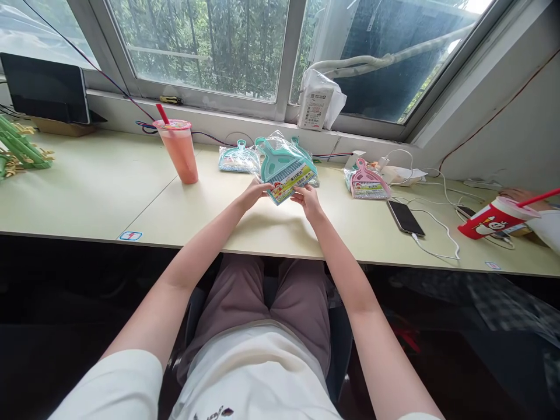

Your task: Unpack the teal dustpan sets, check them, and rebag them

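Both hands hold up a teal dustpan and brush set (286, 166) in clear plastic, tilted, with a yellow-green label along its lower edge. My left hand (254, 193) grips its lower left corner, fingers closed on the package. On the lower right edge, my right hand (307, 200) pinches the same package. Behind it, another teal wrapped set (239, 156) lies on the table to the left, and part of one more teal set shows at the right behind the held one. A pink wrapped set (367, 179) lies to the right.
On the pale table (87, 192) stand a pink drink cup (179, 153), a tablet (46, 87) and green stalks (21, 146) at left. At right are a charging phone (405, 218), white cables and a tilted red cup (494, 219). A wrapped box (315, 109) rests on the sill.
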Motion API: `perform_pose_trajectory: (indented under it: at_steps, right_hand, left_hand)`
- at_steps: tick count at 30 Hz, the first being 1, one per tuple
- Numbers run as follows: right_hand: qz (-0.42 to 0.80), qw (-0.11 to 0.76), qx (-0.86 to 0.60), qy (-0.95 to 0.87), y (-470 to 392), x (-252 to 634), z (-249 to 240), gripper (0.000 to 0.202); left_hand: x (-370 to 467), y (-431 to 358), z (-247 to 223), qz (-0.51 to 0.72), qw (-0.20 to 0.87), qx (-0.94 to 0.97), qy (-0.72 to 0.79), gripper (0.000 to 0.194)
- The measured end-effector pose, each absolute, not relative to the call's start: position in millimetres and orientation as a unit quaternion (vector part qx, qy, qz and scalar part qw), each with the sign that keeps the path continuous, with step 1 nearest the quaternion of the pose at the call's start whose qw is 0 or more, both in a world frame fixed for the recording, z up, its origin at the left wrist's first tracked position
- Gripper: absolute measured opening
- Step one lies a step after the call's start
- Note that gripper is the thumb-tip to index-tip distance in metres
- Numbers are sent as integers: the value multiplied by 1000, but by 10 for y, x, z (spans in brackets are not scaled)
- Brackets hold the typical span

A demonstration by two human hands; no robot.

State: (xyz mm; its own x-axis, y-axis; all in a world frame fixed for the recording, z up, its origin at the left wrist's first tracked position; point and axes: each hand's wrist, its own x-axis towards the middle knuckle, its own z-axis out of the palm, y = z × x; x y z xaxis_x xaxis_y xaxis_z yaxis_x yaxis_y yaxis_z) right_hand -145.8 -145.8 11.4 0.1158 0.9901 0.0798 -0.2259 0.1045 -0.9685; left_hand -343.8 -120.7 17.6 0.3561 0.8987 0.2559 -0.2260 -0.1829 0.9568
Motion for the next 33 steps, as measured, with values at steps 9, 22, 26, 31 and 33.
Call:
perform_pose_trajectory:
  at_steps: [9,22,26,31,33]
  right_hand:
    - [446,637,-492,-392,-1302,-1338,15,27]
    - [423,735,-408,-339,-1233,-1288,12,40]
    - [464,704,-378,-382,-1296,-1328,63,37]
    - [549,650,-357,-385,-1343,-1404,66,30]
    - [552,670,-355,-346,-1338,-1430,49,27]
  left_hand:
    - [-3421,-1221,158,467,534,641,293,79]
    - [-3278,-1239,26,435,549,660,271,80]
    - [-3264,-1258,25,457,550,632,297,79]
    - [-3318,-1304,92,461,558,619,304,76]
    - [-3312,-1338,107,442,572,621,304,76]
